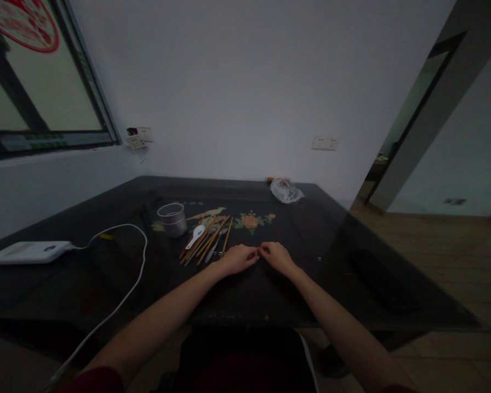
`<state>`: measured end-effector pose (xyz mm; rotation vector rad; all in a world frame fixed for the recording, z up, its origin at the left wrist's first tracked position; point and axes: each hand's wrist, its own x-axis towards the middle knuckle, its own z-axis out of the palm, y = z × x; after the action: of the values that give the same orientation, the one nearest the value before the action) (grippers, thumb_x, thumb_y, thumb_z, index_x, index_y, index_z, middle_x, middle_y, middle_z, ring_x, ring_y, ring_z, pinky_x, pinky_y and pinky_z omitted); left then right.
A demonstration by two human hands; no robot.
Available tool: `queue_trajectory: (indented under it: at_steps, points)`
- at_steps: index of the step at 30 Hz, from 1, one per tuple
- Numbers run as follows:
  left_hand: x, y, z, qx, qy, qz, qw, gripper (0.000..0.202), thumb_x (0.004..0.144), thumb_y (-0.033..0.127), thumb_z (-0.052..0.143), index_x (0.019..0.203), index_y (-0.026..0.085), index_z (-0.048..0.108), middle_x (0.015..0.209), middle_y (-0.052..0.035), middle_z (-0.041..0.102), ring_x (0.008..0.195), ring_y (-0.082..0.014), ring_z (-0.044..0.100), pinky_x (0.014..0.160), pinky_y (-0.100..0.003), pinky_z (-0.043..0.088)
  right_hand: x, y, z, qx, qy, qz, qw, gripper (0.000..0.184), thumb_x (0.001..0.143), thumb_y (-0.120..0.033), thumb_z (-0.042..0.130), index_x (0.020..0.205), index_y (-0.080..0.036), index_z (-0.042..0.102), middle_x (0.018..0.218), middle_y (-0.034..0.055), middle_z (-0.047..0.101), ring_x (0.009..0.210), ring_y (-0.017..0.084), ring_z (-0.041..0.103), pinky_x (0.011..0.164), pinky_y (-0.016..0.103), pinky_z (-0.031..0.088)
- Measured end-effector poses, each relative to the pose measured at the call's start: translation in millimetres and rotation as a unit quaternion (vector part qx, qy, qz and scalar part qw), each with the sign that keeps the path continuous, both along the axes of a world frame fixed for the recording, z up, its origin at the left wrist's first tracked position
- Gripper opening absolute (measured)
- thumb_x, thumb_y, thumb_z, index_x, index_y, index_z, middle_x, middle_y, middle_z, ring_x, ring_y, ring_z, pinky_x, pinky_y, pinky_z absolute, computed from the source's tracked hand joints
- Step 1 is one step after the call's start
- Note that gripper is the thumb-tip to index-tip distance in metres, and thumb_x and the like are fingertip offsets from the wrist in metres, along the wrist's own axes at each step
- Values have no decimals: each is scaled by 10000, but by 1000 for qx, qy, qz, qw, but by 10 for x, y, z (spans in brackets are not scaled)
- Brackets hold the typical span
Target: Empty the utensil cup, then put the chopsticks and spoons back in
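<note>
My left hand (240, 258) and my right hand (276, 256) rest on the dark table (245, 303) near its front, fingers curled in. Their fingertips meet or nearly meet, and nothing shows in either hand. Just left of my left hand lies a loose bunch of wooden chopsticks (228, 233). Among them are a white soup spoon (196, 237) with a blue mark and metal spoons (215, 245), their handles pointing towards me. Behind the bunch, to the left, stands a grey round utensil holder (174, 222), upright.
A white device (28, 252) lies at the left, its white cable (144, 256) looping over the table's front edge. A crumpled clear plastic bag (285, 191) sits at the back. At the right is a dark, flat object (380, 278). A wall with sockets (324, 143) borders the back.
</note>
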<state>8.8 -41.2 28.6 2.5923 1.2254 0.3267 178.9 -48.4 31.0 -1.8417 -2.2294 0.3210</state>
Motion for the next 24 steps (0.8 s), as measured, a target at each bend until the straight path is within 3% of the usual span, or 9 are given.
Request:
queue_trajectory:
  at_steps: [17, 24]
  points:
    - [-10, 25, -38, 5, -13, -20, 1000, 214, 878, 327, 463, 927, 214, 638, 806, -30, 681, 718, -163, 616, 619, -220, 378, 5, -9, 11, -7, 9, 3, 1000, 266, 904, -340, 445, 860, -210, 672, 848, 61, 690, 789, 160, 614, 583, 231, 285]
    - [-1, -13, 17, 3, -4, -12, 1000, 209, 881, 319, 468, 935, 210, 638, 807, -26, 684, 726, -158, 622, 622, -214, 384, 14, -9, -4, -3, 8, 0, 1000, 269, 903, -357, 452, 853, -211, 672, 824, 59, 686, 799, 166, 617, 580, 235, 275]
